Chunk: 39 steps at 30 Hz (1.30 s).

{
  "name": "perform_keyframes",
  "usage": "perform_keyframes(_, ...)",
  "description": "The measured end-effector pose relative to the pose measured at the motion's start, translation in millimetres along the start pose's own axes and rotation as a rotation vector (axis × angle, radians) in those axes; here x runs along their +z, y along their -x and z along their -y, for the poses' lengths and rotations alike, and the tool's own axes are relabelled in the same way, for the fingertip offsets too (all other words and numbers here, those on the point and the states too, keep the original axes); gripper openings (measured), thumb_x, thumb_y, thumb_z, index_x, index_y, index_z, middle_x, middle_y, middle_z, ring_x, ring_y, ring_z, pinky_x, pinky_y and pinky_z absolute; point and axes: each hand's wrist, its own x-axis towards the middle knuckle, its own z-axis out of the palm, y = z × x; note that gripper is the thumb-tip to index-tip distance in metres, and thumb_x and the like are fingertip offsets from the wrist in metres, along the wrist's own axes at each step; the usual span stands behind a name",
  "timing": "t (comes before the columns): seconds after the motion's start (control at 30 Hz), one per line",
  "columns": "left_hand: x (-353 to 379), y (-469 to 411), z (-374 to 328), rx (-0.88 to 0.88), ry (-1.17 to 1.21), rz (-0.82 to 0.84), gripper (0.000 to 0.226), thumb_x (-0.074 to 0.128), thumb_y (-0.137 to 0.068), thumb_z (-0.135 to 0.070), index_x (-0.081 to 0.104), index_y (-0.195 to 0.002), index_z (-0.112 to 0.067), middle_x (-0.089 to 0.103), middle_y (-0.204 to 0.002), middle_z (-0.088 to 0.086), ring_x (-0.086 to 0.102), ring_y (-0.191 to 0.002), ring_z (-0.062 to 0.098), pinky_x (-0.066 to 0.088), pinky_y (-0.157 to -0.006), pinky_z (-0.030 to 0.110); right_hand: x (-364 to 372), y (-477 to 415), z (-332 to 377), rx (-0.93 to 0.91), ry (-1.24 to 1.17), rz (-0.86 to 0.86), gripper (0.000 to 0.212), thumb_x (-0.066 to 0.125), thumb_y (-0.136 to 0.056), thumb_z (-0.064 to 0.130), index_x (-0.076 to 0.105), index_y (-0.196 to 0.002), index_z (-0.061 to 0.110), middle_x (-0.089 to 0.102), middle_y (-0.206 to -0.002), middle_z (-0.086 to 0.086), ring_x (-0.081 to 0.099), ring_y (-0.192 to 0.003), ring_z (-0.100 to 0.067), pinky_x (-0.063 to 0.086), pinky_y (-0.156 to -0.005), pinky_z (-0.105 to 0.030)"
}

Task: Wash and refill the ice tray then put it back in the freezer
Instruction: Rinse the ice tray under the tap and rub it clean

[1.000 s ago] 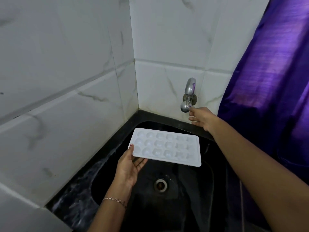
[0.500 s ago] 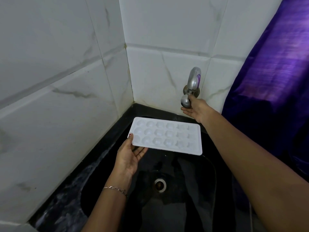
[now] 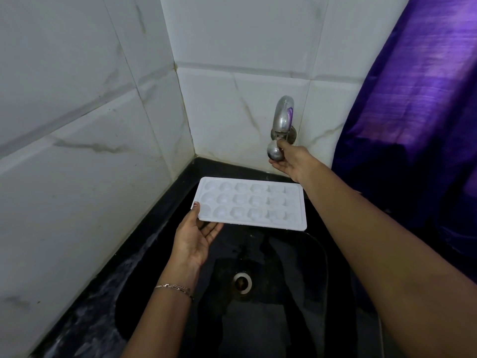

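A bracelet (image 3: 174,288) sits on the left wrist, nearest the camera, over the near-left rim of the black sink (image 3: 165,210). The drain (image 3: 242,282) lies in the middle of the basin, and no running water shows.

The left hand (image 3: 192,236) is palm up and pinches the tray (image 3: 251,204) by its near-left corner, thumb on the top face and the other fingers spread loosely underneath. This grip takes up only one corner, so the pockets stay open to the tap, and it probably suits rinsing. The tray is white and face up, held in the air above the far half of the sink, roughly level. It touches neither the rim nor the basin, and its far edge is close below the tap. I judge that it is placed there to catch the stream once water runs. Whether the pockets hold anything is hard to tell.

The right hand (image 3: 289,161) reaches over the far-right corner of the sink to the tap (image 3: 282,122) on the tiled wall. Its thumb and fingers curl round the tap's round lower end, likely to turn the water on. A purple curtain (image 3: 413,125) hangs to the right.

No brand, label or writing can be read on the tray or the tap. A purple patch on the tap looks like a reflection.
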Motion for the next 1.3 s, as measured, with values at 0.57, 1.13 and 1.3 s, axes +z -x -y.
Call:
perform_keyframes(0.57,3,-1,3,-0.002,0.012,-0.010,0.022,0.055,-0.096,-0.030,0.060,-0.109,-0.013,0.070,-0.101,0.009,0.069,-0.088,0.024,0.058,-0.067,0.033,-2,2,3,-0.025,0.033,-0.064,0.057,0.073,-0.083,0.033,0.052,-0.125,0.002,0.068,-0.106,-0.016,0.070,-0.077,-0.021,0.058,-0.062,-0.025)
perform_keyframes(1.13,9,-4,2,-0.004,0.021,-0.018,0.019,0.054,-0.096,-0.030,0.060,-0.104,-0.014,0.069,-0.098,0.009,0.068,-0.089,0.025,0.056,-0.069,0.034,1,8,7,-0.036,0.065,-0.111,0.054,0.072,-0.082,0.030,0.052,-0.124,0.001,0.069,-0.103,-0.015,0.068,-0.070,-0.018,0.056,-0.059,-0.023)
perform_keyframes(1.3,10,-5,2,-0.011,0.032,-0.018,0.020,0.055,-0.096,-0.029,0.060,-0.107,-0.013,0.070,-0.098,0.009,0.068,-0.089,0.025,0.057,-0.067,0.034,2,9,8,-0.034,0.076,-0.135,0.053,0.072,-0.081,0.028,0.052,-0.122,0.002,0.068,-0.101,-0.015,0.068,-0.070,-0.018,0.055,-0.056,-0.022)
